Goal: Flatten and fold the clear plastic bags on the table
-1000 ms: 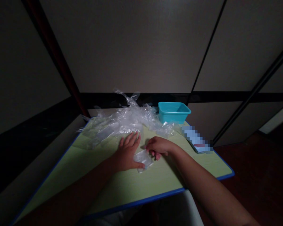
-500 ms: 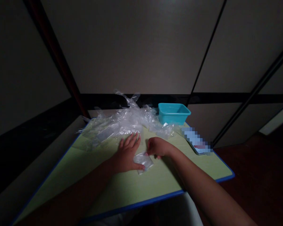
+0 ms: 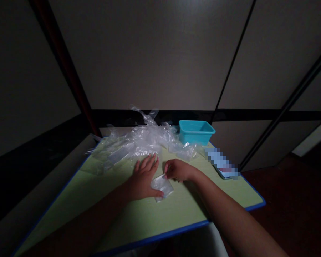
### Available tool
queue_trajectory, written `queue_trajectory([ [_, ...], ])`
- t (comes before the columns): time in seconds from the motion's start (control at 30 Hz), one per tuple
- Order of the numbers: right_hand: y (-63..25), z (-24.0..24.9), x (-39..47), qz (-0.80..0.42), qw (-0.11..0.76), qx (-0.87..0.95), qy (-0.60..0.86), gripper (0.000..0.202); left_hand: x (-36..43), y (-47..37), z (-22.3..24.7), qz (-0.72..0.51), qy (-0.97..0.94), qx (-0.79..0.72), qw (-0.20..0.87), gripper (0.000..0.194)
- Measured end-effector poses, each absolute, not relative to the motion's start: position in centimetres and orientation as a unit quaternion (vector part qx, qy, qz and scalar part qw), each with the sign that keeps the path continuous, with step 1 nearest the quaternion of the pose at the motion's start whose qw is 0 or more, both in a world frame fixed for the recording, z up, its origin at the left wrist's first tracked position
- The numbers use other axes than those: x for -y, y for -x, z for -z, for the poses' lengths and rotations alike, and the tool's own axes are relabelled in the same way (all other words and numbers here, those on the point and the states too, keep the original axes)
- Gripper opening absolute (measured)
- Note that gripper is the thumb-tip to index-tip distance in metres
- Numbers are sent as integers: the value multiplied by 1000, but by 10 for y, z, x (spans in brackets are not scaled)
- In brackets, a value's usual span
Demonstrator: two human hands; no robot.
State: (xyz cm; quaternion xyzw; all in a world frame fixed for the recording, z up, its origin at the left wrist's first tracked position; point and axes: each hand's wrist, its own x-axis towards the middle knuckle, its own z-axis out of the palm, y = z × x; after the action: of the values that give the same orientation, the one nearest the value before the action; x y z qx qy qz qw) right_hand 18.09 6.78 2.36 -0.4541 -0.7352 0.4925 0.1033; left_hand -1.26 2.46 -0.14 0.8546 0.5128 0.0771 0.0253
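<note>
Left hand point(image 3: 142, 181) spread, right hand point(image 3: 178, 170) pinching folded plastic point(image 3: 163, 186), turquoise tub point(image 3: 194, 139) beyond, contents unclear.

turquoise tub point(image 3: 194, 138) — wall panels point(image 3: 155, 60)

You had a pale green table point(image 3: 187, 207) in front of you, trimmed in blue along its edges. Across the far part of the surface, from the left edge toward the far right corner, a heap of crumpled clear plastic point(image 3: 147, 139) sprawled, its right end spread just before a turquoise bin point(image 3: 195, 138) that stood upright at that corner. Along the right edge you had a flat, blurred-out item point(image 3: 220, 164), lying slantwise. A small clear plastic piece point(image 3: 163, 187) lay flat near the middle, well in from the near edge.
</note>
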Motion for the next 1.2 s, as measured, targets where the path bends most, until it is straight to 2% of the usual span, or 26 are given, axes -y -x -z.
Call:
queue_trajectory([
  [0.17,-180,-28,-66,-516,118,717,454,13,-24,11,-1,-64,-850,-521,32,118],
  [0.57,-178,-26,-65,-666,146,607,408,27,-25,11,2,-65,-848,-525,31,119],
  [0.8,-178,-20,-65,-619,99,662,411,12,-26,12,5,-84,-853,-515,30,117],
  [0.9,-178,-20,-65,-608,126,670,407,13,-26,12,4,-114,-856,-503,43,98],
  [1.07,-180,-23,-67,-607,190,668,386,14,-30,12,0,-275,-840,-468,28,35],
  [1.13,-181,-24,-69,-615,221,668,357,19,-33,12,-2,-322,-832,-450,29,23],
  [1.2,-182,-25,-71,-618,248,672,324,23,-35,13,-4,-345,-830,-437,38,23],
])
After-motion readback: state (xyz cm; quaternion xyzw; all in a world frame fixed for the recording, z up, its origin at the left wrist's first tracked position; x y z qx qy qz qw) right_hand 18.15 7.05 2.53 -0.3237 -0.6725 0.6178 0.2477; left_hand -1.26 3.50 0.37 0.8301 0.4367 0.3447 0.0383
